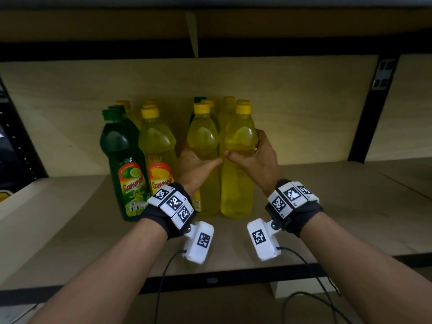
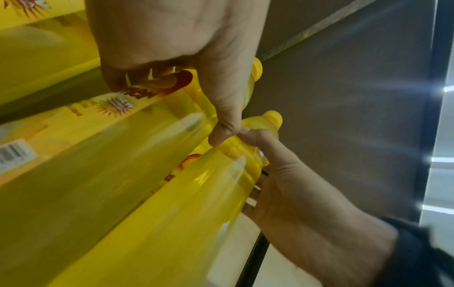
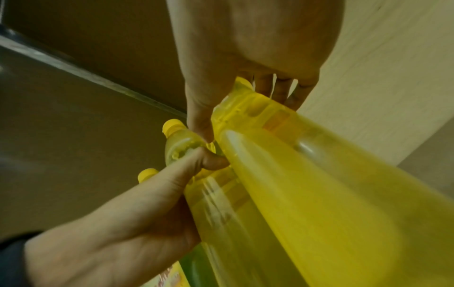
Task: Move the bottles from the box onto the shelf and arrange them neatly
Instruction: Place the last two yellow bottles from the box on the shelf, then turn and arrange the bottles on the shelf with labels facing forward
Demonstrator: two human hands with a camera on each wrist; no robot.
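Each hand wraps one tall yellow bottle standing straight up side by side on the shelf [image 1: 327, 206]: left hand [image 1: 196, 164] on the left bottle [image 1: 205, 146], right hand [image 1: 254, 160] on the right bottle [image 1: 238, 178].

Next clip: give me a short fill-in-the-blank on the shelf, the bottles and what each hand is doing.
1. The front-row bottle farthest left, the dark bottle, has a ____ cap.
2. The right hand holds a ____ bottle standing on the shelf.
3. The left hand holds the bottle next to it, and the two thumbs nearly ____.
4. The front row holds ____ bottles.

Missing words: green; yellow; touch; four
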